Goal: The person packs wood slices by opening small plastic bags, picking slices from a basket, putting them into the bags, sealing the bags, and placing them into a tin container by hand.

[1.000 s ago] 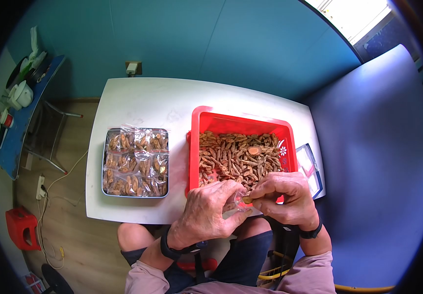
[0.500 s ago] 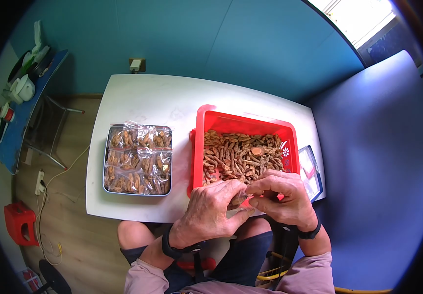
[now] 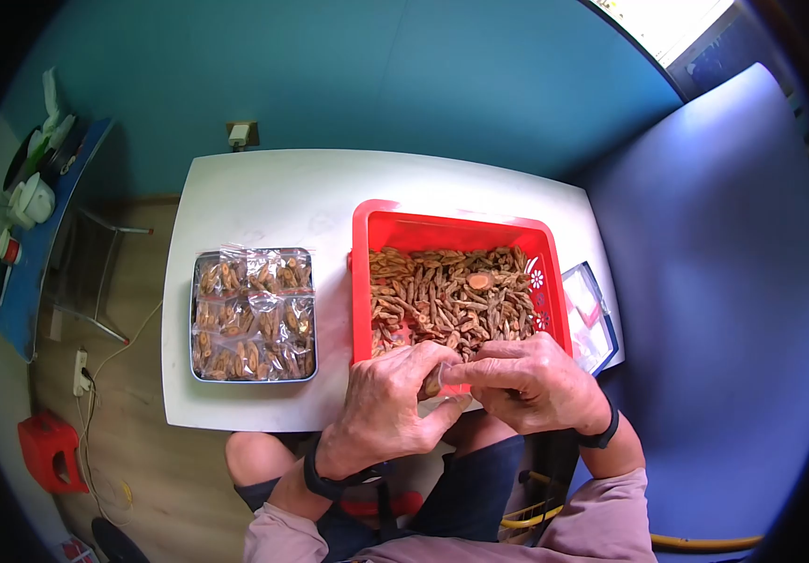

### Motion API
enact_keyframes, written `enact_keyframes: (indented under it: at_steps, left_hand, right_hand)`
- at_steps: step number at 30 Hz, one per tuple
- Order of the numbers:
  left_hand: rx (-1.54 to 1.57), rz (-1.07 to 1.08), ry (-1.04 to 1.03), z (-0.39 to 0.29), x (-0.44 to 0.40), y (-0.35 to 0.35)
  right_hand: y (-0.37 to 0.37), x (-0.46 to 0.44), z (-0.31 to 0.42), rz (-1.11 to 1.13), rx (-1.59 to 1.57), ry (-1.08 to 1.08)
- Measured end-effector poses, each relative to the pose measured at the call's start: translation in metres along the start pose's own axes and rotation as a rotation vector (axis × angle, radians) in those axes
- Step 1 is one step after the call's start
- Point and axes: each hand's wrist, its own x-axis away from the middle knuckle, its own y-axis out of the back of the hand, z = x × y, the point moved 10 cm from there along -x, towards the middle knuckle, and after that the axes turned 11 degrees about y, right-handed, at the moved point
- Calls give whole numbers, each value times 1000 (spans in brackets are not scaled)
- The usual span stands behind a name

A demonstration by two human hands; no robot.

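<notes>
At the front edge of a red basket (image 3: pixel 363 281), my left hand (image 3: pixel 393 399) is closed around a small clear plastic bag (image 3: pixel 435 381) with brown slices in it. My right hand (image 3: pixel 537 383) pinches the bag's upper right edge, its fingertips close to the left ones. Brown dried root slices (image 3: pixel 442 298) lie in the basket, a larger round orange slice (image 3: pixel 480 281) on top. To the left, a rectangular tin (image 3: pixel 316 328) holds rows of filled clear bags (image 3: pixel 252 321).
The white table (image 3: pixel 264 202) bears a dark-edged tray (image 3: pixel 618 342) with plastic bags at right. A blue panel (image 3: pixel 704 281) stands beyond it. At left are a blue side table (image 3: pixel 27 286) with dishes, a red stool (image 3: pixel 40 441) and a power strip (image 3: pixel 81 372).
A brown slice earlier pinched by my right fingertips is no longer visible there. The right fingers now grip the bag's edge. The whole view has shifted slightly.
</notes>
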Motion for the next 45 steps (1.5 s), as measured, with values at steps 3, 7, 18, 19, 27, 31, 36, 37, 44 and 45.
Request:
enact_keyframes:
  at_steps: [3,7,18,19,27,31,36,37,44,45]
  left_hand:
    - [19,0,36,0,-1,6]
    - [-1,-36,123,10,-1,24]
    - [-5,-114,198,24,0,45]
    - [10,-112,211,25,-1,45]
    - [18,-112,202,27,-1,46]
    - [8,-113,198,24,-1,47]
    - [-4,-108,178,20,0,45]
    - [-5,-103,187,19,0,46]
    - [-40,-106,126,10,4,42]
    - [-40,-107,122,7,6,40]
  right_hand:
    - [16,6,-7,-100,-85,-23]
    - [45,14,-24,-213,-63,-113]
    - [-40,-2,-105,421,328,11]
    - [-49,-3,-109,470,337,35]
    - [-68,-3,-123,520,319,56]
    - [-54,0,-117,420,323,94]
    - [-15,7,-110,227,34,-143]
    - [-12,9,-105,223,38,-148]
    - [3,44,-112,-247,-592,-459]
    - [8,46,-113,-333,-602,-403]
